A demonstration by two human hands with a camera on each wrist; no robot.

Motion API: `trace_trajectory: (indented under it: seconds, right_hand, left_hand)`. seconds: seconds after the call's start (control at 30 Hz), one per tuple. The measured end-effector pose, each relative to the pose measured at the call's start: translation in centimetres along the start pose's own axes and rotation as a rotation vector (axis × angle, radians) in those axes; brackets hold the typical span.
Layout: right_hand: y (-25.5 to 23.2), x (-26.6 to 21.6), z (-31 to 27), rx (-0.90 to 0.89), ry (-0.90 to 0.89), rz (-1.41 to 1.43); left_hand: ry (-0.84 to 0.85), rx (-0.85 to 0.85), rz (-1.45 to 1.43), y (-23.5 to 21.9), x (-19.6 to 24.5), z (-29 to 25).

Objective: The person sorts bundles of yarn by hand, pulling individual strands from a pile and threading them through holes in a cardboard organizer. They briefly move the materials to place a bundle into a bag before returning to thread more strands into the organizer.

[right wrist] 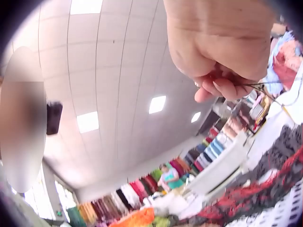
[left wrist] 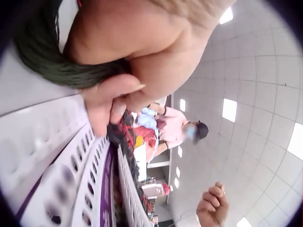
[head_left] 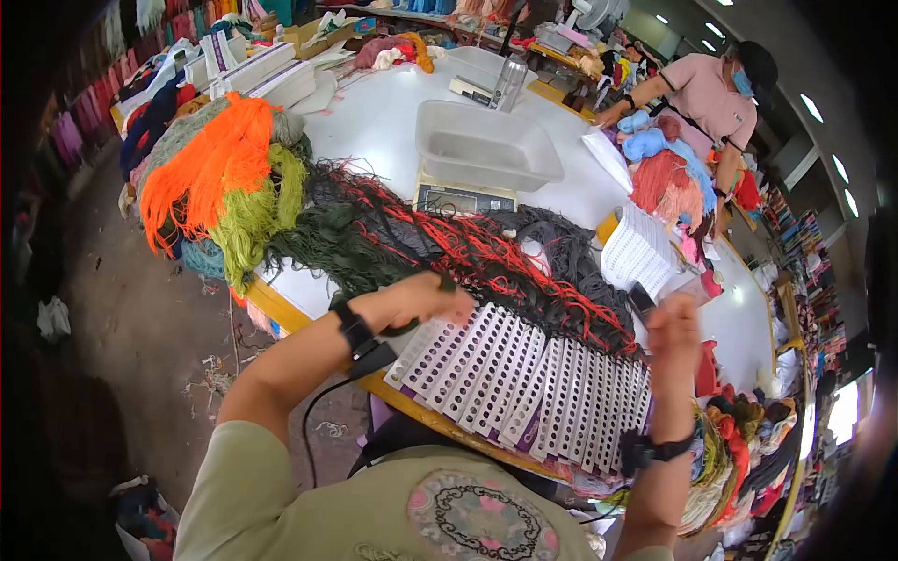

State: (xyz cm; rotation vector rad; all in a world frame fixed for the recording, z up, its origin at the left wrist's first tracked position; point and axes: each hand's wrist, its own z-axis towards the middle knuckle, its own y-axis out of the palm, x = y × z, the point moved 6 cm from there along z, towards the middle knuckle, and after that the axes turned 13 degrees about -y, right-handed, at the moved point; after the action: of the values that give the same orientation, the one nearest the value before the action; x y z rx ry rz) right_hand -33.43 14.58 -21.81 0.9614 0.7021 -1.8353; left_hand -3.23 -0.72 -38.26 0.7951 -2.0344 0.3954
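Punched white cards (head_left: 505, 374) lie in a fanned row along the table's near edge. At the row's left end the left hand (head_left: 426, 299) grips a dark green skein, seen in the left wrist view as a bundle (left wrist: 71, 71) running under the curled fingers (left wrist: 113, 94). Raised above the right end of the row, the right hand (head_left: 673, 327) pinches thin dark strands (right wrist: 258, 86) between thumb and fingers. Behind the cards stretches a pile of black and red yarn (head_left: 468, 243).
A clear plastic bin (head_left: 486, 173) sits on a scale (head_left: 458, 198) beyond the yarn. Orange yarn (head_left: 215, 159) and green yarn lie at left. Printed sheets (head_left: 638, 251) and a pink-capped bottle (head_left: 706, 283) are at right. Another person (head_left: 706, 93) stands across the table.
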Motion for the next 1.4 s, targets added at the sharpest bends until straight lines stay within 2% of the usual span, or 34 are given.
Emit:
trace_trajectory:
  seconds: [0.03, 0.1, 0.17, 0.2, 0.3, 0.33, 0.37, 0.43, 0.5, 0.57, 0.63, 0.7, 0.77, 0.8, 0.87, 0.97, 1.13, 1.23, 1.3, 1.33, 1.37, 1.4]
  right_hand:
    - [3.1, 1.0, -0.5, -0.101, 0.067, 0.033]
    - [8.0, 1.8, -1.2, -0.296, 0.135, -0.017]
    - [10.5, 3.2, -1.6, -0.375, 0.174, -0.04]
    - [11.3, 3.9, -1.7, -0.417, 0.204, -0.06]
    - [13.2, 6.0, -1.6, -0.477, 0.255, -0.102]
    - [14.1, 7.0, -1.4, -0.52, 0.217, -0.114]
    - [15.2, 7.9, -1.3, -0.561, 0.18, -0.126]
    - [18.4, 9.7, -1.2, -0.596, 0.144, -0.088]
    - [20.5, 11.1, -1.5, -0.67, 0.193, -0.26]
    - [21.9, 13.1, -1.8, -0.667, 0.18, -0.3]
    - [22.3, 14.4, -2.0, -0.666, 0.168, -0.341]
    - [22.1, 15.1, -2.3, -0.65, 0.228, -0.35]
    - [22.0, 15.4, -2.3, -0.635, 0.217, -0.299]
    - [22.0, 15.3, -2.3, -0.62, 0.212, -0.245]
    - [22.0, 15.3, -2.4, -0.626, 0.216, -0.25]
    - [22.1, 14.7, -2.2, -0.623, 0.239, -0.289]
    - [21.8, 14.8, -2.0, -0.624, 0.288, -0.331]
    - [21.4, 15.0, -2.3, -0.61, 0.384, -0.194]
    - [21.1, 14.9, -2.4, -0.574, 0.438, -0.088]
    - [21.0, 15.1, -2.5, -0.574, 0.439, -0.08]
    - [21.0, 15.5, -2.7, -0.577, 0.459, -0.055]
    - [21.1, 15.8, -2.9, -0.579, 0.478, -0.031]
  left_hand:
    - [0.055, 0.178, -0.017, -1.4, 1.1, 1.4]
    - [0.382, 0.316, -0.158, -5.5, 3.1, 3.3]
    - [0.318, 0.442, -0.213, -8.4, 3.8, 3.0]
    - [0.259, 0.543, -0.053, -9.1, 4.3, 1.7]
    - [0.277, 0.619, 0.091, -9.2, 5.1, -3.0]
    - [0.271, 0.56, 0.097, -8.9, 4.4, -3.1]
    - [0.191, 0.433, 0.09, -7.9, 3.5, -2.8]
    - [0.09, 0.358, 0.239, -6.0, 1.2, -1.3]
    - [0.039, 0.425, 0.309, -4.5, 1.0, -0.9]
    - [0.039, 0.473, 0.328, -3.5, 0.8, 0.1]
    - [0.362, 0.765, 0.773, -2.7, 1.9, 0.2]
    - [0.346, 0.755, 0.773, -2.6, 1.4, 0.5]
    - [0.19, 0.511, 0.303, -3.1, 0.2, 0.7]
    - [0.192, 0.508, 0.308, -3.1, 0.4, 0.7]
    - [-0.001, 0.259, -0.221, -2.8, -0.9, 1.2]
    - [-0.034, 0.166, -0.19, -2.2, 0.2, 0.1]
    - [-0.014, 0.13, -0.163, -1.8, -0.2, 1.9]
    - [0.075, 0.232, -0.088, -2.2, -0.1, 0.9]
    - [0.282, 0.448, -0.076, -4.0, 0.7, -0.8]
    - [0.265, 0.33, -0.323, -4.1, 0.4, -1.2]
    - [0.26, 0.335, -0.319, -4.1, 0.5, -1.7]
    - [0.198, 0.237, -0.471, -3.5, 0.5, -2.0]
